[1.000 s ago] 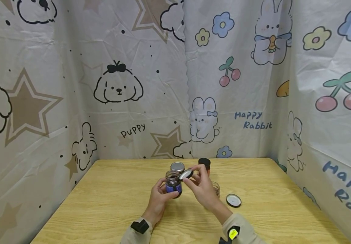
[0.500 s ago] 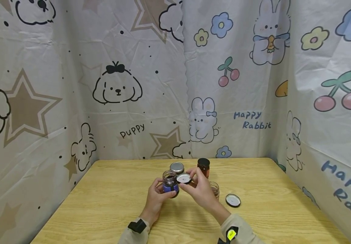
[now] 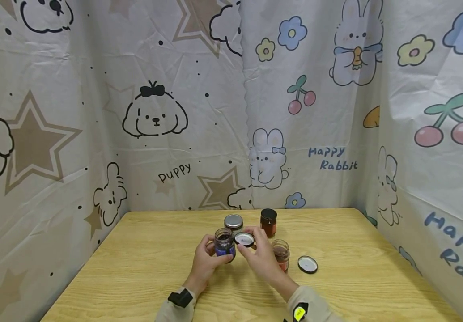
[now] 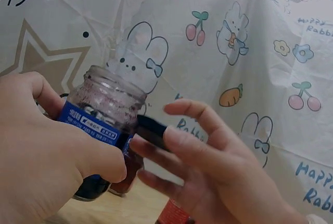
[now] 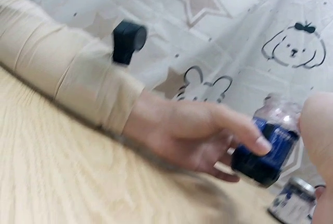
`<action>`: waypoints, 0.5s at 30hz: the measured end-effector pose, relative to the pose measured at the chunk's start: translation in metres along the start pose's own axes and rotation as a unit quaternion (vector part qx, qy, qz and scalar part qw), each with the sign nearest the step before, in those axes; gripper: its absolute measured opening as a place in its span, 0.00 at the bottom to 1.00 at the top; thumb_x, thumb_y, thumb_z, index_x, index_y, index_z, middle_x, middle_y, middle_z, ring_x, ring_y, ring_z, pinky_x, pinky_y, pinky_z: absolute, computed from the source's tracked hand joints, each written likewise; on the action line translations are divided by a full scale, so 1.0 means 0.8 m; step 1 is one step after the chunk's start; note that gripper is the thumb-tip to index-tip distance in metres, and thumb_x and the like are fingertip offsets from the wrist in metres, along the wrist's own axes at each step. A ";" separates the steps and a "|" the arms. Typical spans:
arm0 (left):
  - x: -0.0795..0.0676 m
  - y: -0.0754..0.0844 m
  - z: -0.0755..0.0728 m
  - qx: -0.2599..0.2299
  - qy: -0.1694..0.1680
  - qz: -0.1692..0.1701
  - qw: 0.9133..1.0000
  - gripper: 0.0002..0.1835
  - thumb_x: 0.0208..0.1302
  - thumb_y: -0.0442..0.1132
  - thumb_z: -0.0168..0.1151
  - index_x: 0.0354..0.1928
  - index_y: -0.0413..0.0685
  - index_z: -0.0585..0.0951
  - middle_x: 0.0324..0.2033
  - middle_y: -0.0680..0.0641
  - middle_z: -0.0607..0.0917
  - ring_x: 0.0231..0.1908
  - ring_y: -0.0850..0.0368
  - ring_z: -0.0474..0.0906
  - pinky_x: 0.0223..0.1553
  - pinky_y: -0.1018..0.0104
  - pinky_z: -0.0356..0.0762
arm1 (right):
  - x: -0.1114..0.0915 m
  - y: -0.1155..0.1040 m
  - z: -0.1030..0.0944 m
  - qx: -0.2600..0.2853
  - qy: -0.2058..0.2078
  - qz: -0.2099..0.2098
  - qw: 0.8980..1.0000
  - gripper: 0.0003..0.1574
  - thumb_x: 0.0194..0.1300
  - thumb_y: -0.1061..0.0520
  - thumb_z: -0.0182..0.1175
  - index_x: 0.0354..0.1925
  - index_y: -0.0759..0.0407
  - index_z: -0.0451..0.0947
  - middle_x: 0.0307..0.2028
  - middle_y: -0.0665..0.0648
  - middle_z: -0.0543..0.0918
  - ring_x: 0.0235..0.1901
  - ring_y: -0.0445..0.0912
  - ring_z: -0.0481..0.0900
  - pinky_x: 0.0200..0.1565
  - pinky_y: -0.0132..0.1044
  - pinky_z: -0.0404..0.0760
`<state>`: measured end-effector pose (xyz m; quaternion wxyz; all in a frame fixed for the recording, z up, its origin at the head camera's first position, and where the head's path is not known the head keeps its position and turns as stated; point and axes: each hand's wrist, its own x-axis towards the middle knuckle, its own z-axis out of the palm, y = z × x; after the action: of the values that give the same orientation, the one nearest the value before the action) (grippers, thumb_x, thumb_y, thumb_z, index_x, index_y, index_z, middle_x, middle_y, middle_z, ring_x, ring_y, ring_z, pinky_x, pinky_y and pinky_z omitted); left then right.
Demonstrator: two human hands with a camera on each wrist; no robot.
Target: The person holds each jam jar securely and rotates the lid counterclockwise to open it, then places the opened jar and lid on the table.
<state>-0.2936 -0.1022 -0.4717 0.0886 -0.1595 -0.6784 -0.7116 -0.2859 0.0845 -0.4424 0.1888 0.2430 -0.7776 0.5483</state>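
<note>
My left hand (image 3: 204, 264) grips a small glass jar (image 3: 225, 247) with a blue label, its mouth uncovered and dark contents inside. In the left wrist view this jar (image 4: 104, 109) leans, and dark smears coat the glass near its neck. Between thumb and fingers, my right hand (image 3: 264, 260) pinches a black-rimmed lid (image 3: 244, 239), white inner side up, just right of the jar's mouth. From the left wrist view the lid (image 4: 152, 129) is seen edge-on beside the jar. In the right wrist view the right hand (image 5: 318, 140) shows only partly, and its lid is hidden.
Right of my right hand stands an uncovered glass jar (image 3: 282, 256) with a reddish label. A loose lid (image 3: 307, 264) lies white side up on the wooden table (image 3: 134, 268). Behind are a silver-lidded jar (image 3: 233, 220) and a black-lidded dark red jar (image 3: 269, 223). Printed curtains surround the table.
Both hands have shifted slightly left and downward. The lid has turned from a steep tilt to nearly flat, white side up. More of the uncovered red-labelled jar now shows.
</note>
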 end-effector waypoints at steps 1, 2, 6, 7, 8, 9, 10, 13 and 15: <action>0.001 -0.001 -0.001 0.009 0.001 0.000 1.000 0.27 0.44 0.31 0.74 0.46 0.40 0.71 0.42 0.42 0.83 0.45 0.48 0.77 0.47 0.54 0.70 | -0.002 0.004 0.002 -0.006 0.000 0.000 1.000 0.23 0.60 0.61 0.63 0.52 0.53 0.69 0.49 0.61 0.68 0.48 0.51 0.72 0.47 0.48 0.75; 0.001 -0.001 -0.002 0.018 0.002 -0.002 1.000 0.27 0.43 0.31 0.74 0.46 0.41 0.71 0.42 0.43 0.83 0.45 0.49 0.77 0.47 0.54 0.70 | -0.004 0.007 0.005 -0.012 0.002 -0.002 1.000 0.23 0.61 0.61 0.62 0.53 0.51 0.68 0.50 0.61 0.68 0.48 0.50 0.71 0.47 0.48 0.74; 0.004 -0.005 -0.005 0.045 0.019 -0.003 0.999 0.27 0.42 0.30 0.74 0.45 0.40 0.71 0.40 0.43 0.83 0.42 0.50 0.77 0.43 0.58 0.72 | -0.010 0.037 0.014 -0.057 0.016 0.002 0.998 0.26 0.60 0.58 0.63 0.55 0.46 0.67 0.51 0.53 0.67 0.49 0.44 0.68 0.49 0.42 0.72; 0.005 -0.007 -0.006 0.051 0.023 -0.004 0.998 0.27 0.42 0.30 0.75 0.45 0.39 0.71 0.40 0.43 0.83 0.42 0.50 0.76 0.41 0.59 0.73 | -0.012 0.041 0.015 -0.064 0.017 0.005 0.998 0.26 0.60 0.58 0.64 0.55 0.45 0.67 0.51 0.53 0.67 0.49 0.43 0.68 0.49 0.42 0.71; 0.006 -0.011 -0.007 0.055 0.027 -0.006 0.998 0.27 0.41 0.30 0.75 0.44 0.39 0.71 0.39 0.43 0.83 0.42 0.50 0.76 0.41 0.59 0.73 | -0.013 0.046 0.016 -0.072 0.018 0.008 0.997 0.26 0.60 0.58 0.64 0.55 0.45 0.67 0.51 0.53 0.67 0.49 0.43 0.68 0.49 0.43 0.71; 0.008 -0.016 -0.007 0.057 0.030 -0.007 0.998 0.28 0.40 0.30 0.75 0.44 0.39 0.71 0.39 0.43 0.83 0.42 0.50 0.76 0.40 0.60 0.73 | -0.015 0.049 0.018 -0.080 0.016 0.010 0.997 0.26 0.60 0.58 0.64 0.55 0.46 0.67 0.51 0.54 0.67 0.49 0.44 0.68 0.49 0.43 0.71; 0.010 -0.022 -0.008 0.062 0.032 -0.008 0.998 0.28 0.40 0.31 0.76 0.43 0.39 0.71 0.39 0.43 0.83 0.42 0.50 0.76 0.40 0.60 0.74 | -0.017 0.053 0.019 -0.088 0.012 0.014 0.996 0.26 0.60 0.57 0.64 0.55 0.46 0.67 0.52 0.54 0.67 0.49 0.44 0.68 0.49 0.43 0.70; 0.014 -0.037 -0.010 0.077 0.041 -0.016 0.996 0.29 0.38 0.33 0.77 0.42 0.41 0.70 0.39 0.44 0.82 0.42 0.51 0.75 0.39 0.61 0.74 | -0.021 0.062 0.021 -0.113 -0.003 0.030 0.993 0.26 0.61 0.56 0.63 0.55 0.44 0.67 0.52 0.54 0.65 0.49 0.45 0.69 0.49 0.44 0.71; 0.015 -0.044 -0.010 0.088 0.050 -0.021 0.995 0.29 0.37 0.33 0.78 0.41 0.42 0.70 0.39 0.45 0.82 0.41 0.51 0.75 0.40 0.61 0.73 | -0.024 0.066 0.022 -0.127 -0.012 0.038 0.991 0.26 0.61 0.56 0.63 0.56 0.43 0.66 0.51 0.54 0.65 0.50 0.46 0.69 0.50 0.45 0.70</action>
<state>-0.3180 -0.1068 -0.5004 0.1205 -0.1010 -0.7362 -0.6582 -0.3021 0.0859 -0.4991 0.1876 0.1935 -0.8520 0.4488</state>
